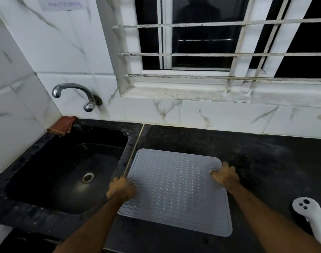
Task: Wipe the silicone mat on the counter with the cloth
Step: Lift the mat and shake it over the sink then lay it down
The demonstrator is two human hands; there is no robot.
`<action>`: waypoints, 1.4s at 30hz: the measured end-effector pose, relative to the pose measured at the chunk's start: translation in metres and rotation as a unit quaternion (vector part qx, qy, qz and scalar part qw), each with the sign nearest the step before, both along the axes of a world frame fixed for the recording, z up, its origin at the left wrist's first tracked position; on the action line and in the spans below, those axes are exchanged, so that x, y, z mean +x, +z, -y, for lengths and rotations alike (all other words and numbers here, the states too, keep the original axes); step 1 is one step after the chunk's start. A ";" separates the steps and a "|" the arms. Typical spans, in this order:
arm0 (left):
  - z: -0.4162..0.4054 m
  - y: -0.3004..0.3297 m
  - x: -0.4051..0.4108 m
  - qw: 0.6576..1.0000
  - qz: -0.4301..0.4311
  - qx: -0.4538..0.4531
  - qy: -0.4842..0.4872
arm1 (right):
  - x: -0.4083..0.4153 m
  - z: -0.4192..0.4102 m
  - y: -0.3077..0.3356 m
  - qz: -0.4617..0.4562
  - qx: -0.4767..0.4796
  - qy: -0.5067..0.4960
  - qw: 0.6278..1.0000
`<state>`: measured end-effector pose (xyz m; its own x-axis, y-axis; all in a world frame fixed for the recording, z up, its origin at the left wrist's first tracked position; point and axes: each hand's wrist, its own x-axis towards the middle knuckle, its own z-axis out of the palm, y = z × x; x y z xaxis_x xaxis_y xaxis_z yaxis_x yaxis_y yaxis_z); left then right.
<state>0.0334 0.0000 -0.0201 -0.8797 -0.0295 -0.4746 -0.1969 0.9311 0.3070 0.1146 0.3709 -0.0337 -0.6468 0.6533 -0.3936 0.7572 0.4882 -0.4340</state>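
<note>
A grey ribbed silicone mat lies flat on the black counter, just right of the sink. My left hand grips the mat's left edge. My right hand pinches its far right edge near the corner. A reddish-brown cloth lies crumpled in the back left corner behind the sink, away from both hands.
A black sink with a metal drain sits to the left, under a wall tap. A white handheld controller lies on the counter at the right. White tiled walls and a barred window stand behind.
</note>
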 end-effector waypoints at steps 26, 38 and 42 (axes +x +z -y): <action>0.023 -0.012 -0.015 0.997 0.022 0.068 0.036 | 0.045 -0.008 -0.011 -0.024 -0.088 -0.025 0.996; 0.019 -0.017 -0.021 0.971 0.021 0.205 0.120 | 0.075 0.008 -0.005 -0.072 -0.271 -0.121 0.952; 0.017 -0.020 -0.025 0.971 0.013 0.210 0.111 | 0.071 0.009 -0.002 -0.113 -0.283 -0.125 0.944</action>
<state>0.0081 -0.0167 -0.0403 -0.8613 -0.0168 -0.5078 -0.3917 0.6585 0.6426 0.1854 0.3616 -0.0355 -0.6094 0.5225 -0.5963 0.6754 -0.0518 -0.7356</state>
